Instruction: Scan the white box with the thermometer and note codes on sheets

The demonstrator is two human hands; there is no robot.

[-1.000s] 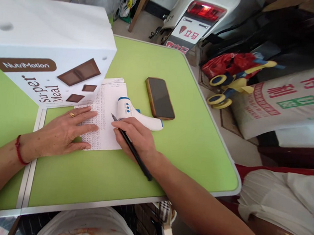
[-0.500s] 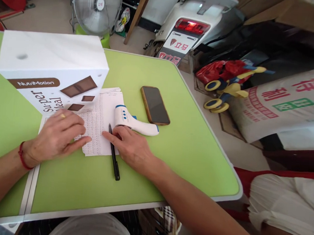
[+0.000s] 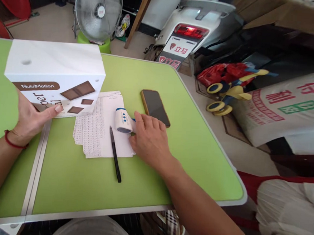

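My left hand (image 3: 34, 118) grips the lower left of a white NutriMotion box (image 3: 81, 72), its thumb across the printed front and its other fingers mostly hidden. My right hand (image 3: 151, 138) is closed over the handle of a white and blue infrared thermometer (image 3: 123, 120), whose head points left. Beneath the thermometer lies a stack of handwritten paper sheets (image 3: 93, 134). A black pen (image 3: 115, 155) rests slanted across the sheets' lower edge and onto the green table (image 3: 87, 188). Just beyond my right hand is a smartphone (image 3: 156, 105) in a brown case.
Behind the table stand a fan (image 3: 98, 11) on a green stool and a white scooter (image 3: 192, 16). At right are a yellow and blue toy trike (image 3: 225, 95) and a large printed sack (image 3: 284, 105). A person's light clothing (image 3: 290, 205) shows at lower right.
My left hand has moved from over the papers to the box's lower left and taken hold. My right hand has shifted right, off the pen, onto the thermometer handle.
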